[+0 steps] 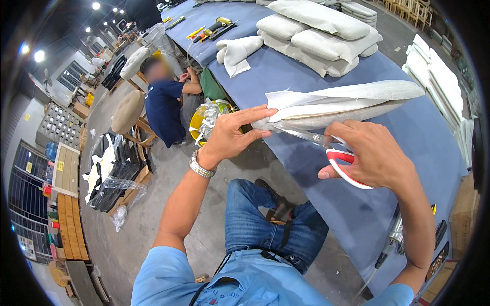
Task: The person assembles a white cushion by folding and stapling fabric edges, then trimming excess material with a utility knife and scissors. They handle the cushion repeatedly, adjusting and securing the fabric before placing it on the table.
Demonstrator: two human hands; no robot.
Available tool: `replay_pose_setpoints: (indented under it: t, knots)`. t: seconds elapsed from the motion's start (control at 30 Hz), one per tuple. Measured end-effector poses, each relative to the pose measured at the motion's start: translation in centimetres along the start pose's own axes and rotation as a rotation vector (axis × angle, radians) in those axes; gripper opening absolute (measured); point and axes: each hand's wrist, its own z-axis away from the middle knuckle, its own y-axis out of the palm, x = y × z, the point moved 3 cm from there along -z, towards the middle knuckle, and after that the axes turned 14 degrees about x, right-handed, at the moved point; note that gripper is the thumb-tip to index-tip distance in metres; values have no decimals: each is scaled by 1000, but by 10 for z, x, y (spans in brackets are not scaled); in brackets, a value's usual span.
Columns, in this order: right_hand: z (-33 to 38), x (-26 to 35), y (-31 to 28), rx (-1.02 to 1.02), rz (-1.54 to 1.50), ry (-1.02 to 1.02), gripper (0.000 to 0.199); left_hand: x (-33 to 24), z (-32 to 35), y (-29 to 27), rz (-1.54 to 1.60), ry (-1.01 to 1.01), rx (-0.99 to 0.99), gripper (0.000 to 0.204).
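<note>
My left hand [229, 133] pinches the near-left end of a pale grey fabric-covered seat pad [352, 109], which is held up on its edge over the blue table [319, 171]. Loose white fabric stands open along the pad's upper side. In my right hand [383, 153] is a pair of scissors [343, 157] with red and white handles. Its blades point left and reach the fabric beside my left fingertips; how far they are parted is hard to make out.
Stacked pale pads [316, 43] and a folded pad [240, 51] lie farther up the table, near a yellow-and-black tool [217, 28]. An air tool [395, 237] rests at the right edge. A person [166, 102] crouches at left beside a yellow bucket [198, 125] of scraps.
</note>
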Motion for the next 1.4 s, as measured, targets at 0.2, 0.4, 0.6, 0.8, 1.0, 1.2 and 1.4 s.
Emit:
replay_pose_setpoints:
  t: [0.2, 0.4, 0.6, 0.8, 1.0, 1.2, 1.4]
  knots:
    - [-5, 2, 6, 53, -18, 59, 64, 2, 1, 1, 20, 12, -2, 49]
    - [0, 11, -1, 45, 26, 107, 61, 0, -1, 1, 8, 17, -7, 49]
    - [2, 12, -6, -2, 98, 112, 58, 0, -1, 1, -20, 27, -15, 48]
    - [-2, 14, -6, -46, 152, 89, 54, 2, -1, 0, -30, 49, -15, 47]
    - [1, 6, -6, -76, 141, 63, 56, 8, -2, 2, -41, 131, -69, 47]
    - [-5, 0, -3, -102, 145, 36, 60, 3, -3, -2, 4, 28, -3, 49]
    - [-18, -1, -9, -37, 117, 20, 63, 3, -2, -2, -7, 25, -3, 49]
